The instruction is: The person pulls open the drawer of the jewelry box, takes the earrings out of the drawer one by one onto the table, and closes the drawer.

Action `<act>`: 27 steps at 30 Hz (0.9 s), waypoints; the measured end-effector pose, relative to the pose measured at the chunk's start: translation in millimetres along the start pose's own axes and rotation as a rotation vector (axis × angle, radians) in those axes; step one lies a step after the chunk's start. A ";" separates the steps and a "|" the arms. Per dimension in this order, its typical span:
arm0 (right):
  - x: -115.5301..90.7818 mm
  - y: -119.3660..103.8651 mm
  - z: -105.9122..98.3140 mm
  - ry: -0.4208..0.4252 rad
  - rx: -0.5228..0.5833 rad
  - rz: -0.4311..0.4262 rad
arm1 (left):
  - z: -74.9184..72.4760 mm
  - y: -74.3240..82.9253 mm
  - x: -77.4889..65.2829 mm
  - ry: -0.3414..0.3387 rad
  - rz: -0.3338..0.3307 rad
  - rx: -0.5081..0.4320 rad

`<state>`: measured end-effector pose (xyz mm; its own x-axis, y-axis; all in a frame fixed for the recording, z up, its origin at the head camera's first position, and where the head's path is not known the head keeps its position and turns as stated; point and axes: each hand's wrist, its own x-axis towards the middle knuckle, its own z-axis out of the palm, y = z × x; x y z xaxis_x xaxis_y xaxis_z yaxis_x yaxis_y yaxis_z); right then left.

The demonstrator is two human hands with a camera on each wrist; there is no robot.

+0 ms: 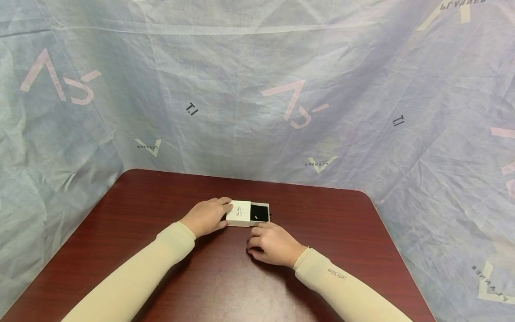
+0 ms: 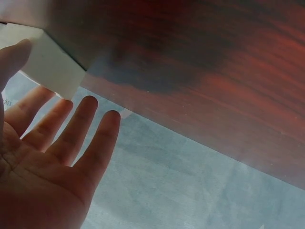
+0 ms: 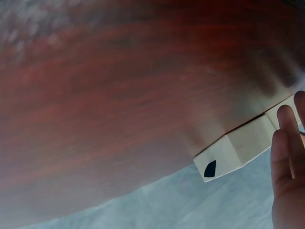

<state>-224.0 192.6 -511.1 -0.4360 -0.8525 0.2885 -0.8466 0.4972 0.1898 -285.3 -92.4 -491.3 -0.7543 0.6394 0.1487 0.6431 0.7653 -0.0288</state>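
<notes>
A small white slide-out box (image 1: 238,213) lies on the table, its tray (image 1: 259,221) pulled partly out to the right. Black cloth-like material (image 1: 259,212) with a small light mark fills the exposed tray. My left hand (image 1: 207,217) holds the box's sleeve at its left end; in the left wrist view the thumb lies on one side and fingertips reach the other. Beside the tray's near side is my right hand (image 1: 275,243), fingers loosely bent, its fingertips right at the tray edge. In the right wrist view, a dark notch (image 3: 210,169) shows in the sleeve's end.
The dark red wooden table (image 1: 161,192) has rounded far corners. Pale printed cloth (image 1: 241,112) hangs behind it and along both sides. Cream sleeves (image 1: 132,268) cover both forearms.
</notes>
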 end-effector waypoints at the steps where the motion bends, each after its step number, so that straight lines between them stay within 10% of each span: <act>1: -0.2 0.2 0.3 0.000 0.000 0.002 | -0.2 0.0 -0.1 0.001 0.001 0.001; 27: -5.1 61.3 -21.0 0.033 0.098 0.275 | 1.9 -1.8 1.4 -0.001 0.010 0.015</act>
<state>-267.3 230.9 -481.2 -0.6444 -0.6813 0.3472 -0.7242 0.6895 0.0091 -287.8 -92.8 -492.9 -0.7479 0.6472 0.1475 0.6485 0.7598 -0.0452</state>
